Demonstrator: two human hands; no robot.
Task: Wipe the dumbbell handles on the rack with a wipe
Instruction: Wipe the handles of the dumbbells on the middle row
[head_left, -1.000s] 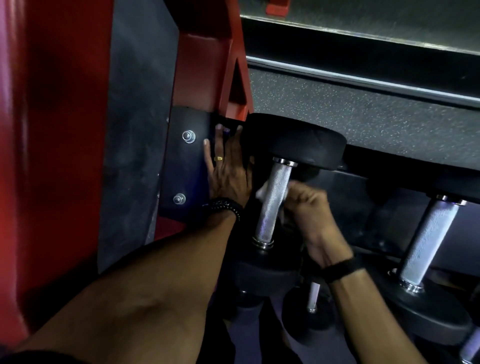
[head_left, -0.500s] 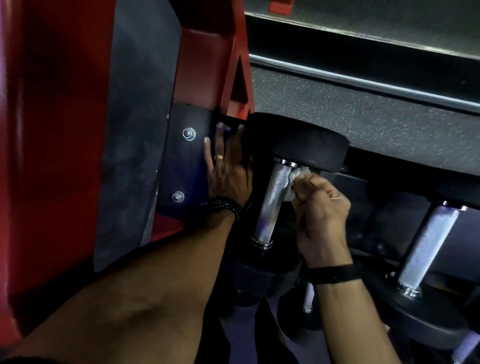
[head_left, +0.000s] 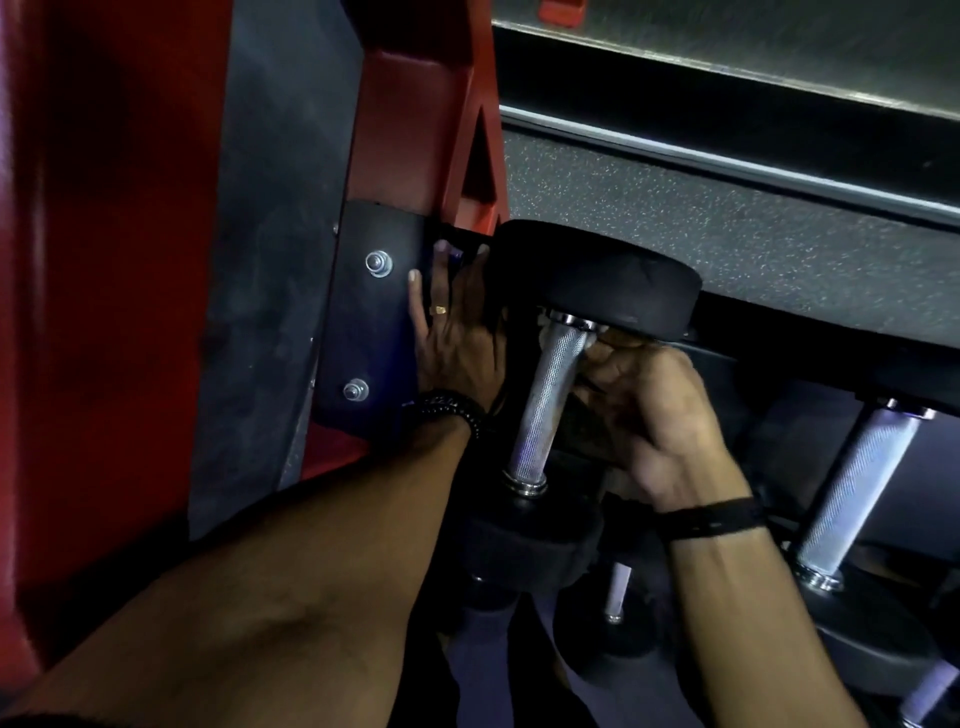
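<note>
Knurled steel caught the light as a person worked along a gym's dumbbell rack, reaching the silver, cross-hatched handle (head_left: 549, 400) of a black rubber-headed dumbbell (head_left: 597, 278) parked at the rack's left end, tilted with one head up against the shelf and the other low toward the camera. The right hand (head_left: 657, 421) sat at the top of that handle, just under the upper head, its fingers curled round the bar. A scrap of pale wipe (head_left: 545, 332) appeared to peep out on the handle's far side beside the collar, though most of the cloth lay hidden within the grip, so its fold could not be made out. That placement suggested the stroke was working the upper end, where the collar meets the knurling and grime tends to lodge.

The left hand (head_left: 454, 338), wearing a gold ring and a dark beaded bracelet, lay flat with fingers straight and slightly spread against the black bolted steel plate (head_left: 363, 317) of the red-painted rack upright (head_left: 415, 104), apparently bracing the body for the low reach; it held nothing.

A second dumbbell with a silver knurled handle (head_left: 852, 493) waited to the right, well apart from either hand and seemingly next in line. Smaller weights lay dim on the tier below.
</note>
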